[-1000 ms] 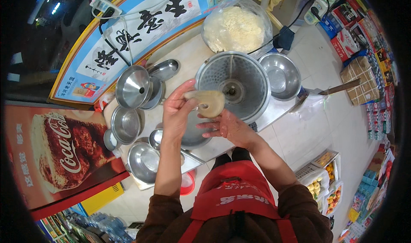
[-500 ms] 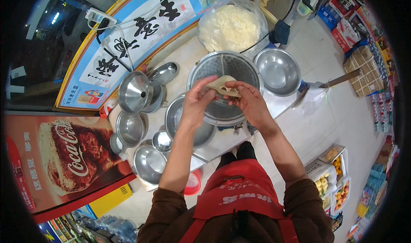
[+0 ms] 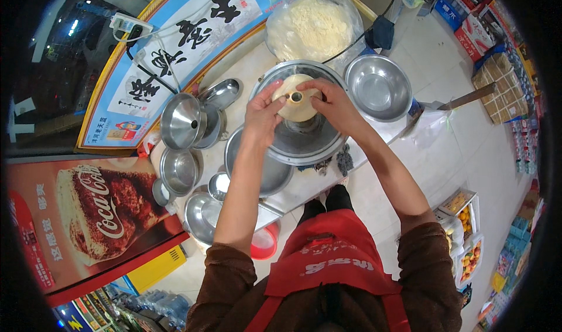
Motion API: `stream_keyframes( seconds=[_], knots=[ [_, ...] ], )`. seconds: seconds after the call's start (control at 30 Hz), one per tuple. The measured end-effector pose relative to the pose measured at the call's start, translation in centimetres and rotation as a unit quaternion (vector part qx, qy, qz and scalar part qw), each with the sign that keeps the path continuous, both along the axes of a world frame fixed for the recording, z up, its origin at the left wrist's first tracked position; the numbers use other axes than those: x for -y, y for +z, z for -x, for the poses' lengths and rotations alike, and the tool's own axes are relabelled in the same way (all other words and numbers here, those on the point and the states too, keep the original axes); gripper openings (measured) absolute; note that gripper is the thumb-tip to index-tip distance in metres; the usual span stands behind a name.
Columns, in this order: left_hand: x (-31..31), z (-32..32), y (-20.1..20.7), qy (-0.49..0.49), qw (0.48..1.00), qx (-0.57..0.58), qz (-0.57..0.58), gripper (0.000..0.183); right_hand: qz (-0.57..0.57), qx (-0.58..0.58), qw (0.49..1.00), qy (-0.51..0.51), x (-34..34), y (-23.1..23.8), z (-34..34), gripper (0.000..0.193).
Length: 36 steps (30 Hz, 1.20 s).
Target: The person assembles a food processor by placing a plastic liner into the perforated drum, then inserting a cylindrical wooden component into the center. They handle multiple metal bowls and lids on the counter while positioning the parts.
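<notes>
A flat, round, cream-coloured disc with a small dark-rimmed hole in its centre is held above a large round metal pot. My left hand grips the disc's left side, its thumb close to the hole. From the right, my right hand holds the other side, fingers curled over the top face. The pot's wide rim surrounds the disc, and a shiny metal part shows below it inside. Both hands and the disc hide part of the interior.
A bag of pale yellow flour-like powder stands behind the pot. An empty steel basin sits to its right. On the left are a metal funnel, several bowls and a scoop. A dark cloth lies near the table edge.
The disc has been turned from nearly edge-on to facing up, showing its central hole. Both hands moved slightly left and up with it over the pot.
</notes>
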State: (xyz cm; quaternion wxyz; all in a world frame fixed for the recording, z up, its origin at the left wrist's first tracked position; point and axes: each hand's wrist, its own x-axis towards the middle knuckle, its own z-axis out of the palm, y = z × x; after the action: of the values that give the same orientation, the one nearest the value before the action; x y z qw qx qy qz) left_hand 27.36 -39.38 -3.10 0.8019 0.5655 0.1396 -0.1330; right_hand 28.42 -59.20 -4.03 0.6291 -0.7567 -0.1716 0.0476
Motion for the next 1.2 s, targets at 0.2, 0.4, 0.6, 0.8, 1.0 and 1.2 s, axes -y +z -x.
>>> stream_keyframes(
  seconds=[0.2, 0.4, 0.6, 0.8, 1.0, 1.2],
  knots=[
    [0.0, -1.4, -0.2, -0.014, 0.987, 0.045, -0.155, 0.036, 0.065, 0.049, 0.997, 0.007, -0.1, 0.2, -1.5, 0.027],
    [0.5, 0.5, -2.2, -0.079, 0.955, 0.04, -0.283, 0.036, 0.206, 0.036, 0.974, 0.089, 0.3, -1.5, -0.8, 0.02],
    [1.5, 0.8, -4.3, -0.111, 0.867, 0.104, -0.474, 0.034, 0.335, 0.088, 0.932, 0.106, -0.6, -3.6, -1.0, 0.016],
    [2.3, 0.8, -4.8, -0.132, 0.784, 0.143, -0.59, 0.028, 0.374, 0.083, 0.913, 0.14, -0.9, -3.4, -1.0, 0.015],
    [2.8, 0.3, -6.0, -0.165, 0.724, 0.155, -0.652, 0.017, 0.428, 0.074, 0.887, 0.156, -1.3, -3.4, -0.7, 0.019],
    [3.0, 1.0, -3.7, -0.192, 0.727, 0.154, -0.641, 0.023, 0.438, 0.125, 0.878, 0.149, -0.9, -3.6, -0.2, 0.02]
  ],
)
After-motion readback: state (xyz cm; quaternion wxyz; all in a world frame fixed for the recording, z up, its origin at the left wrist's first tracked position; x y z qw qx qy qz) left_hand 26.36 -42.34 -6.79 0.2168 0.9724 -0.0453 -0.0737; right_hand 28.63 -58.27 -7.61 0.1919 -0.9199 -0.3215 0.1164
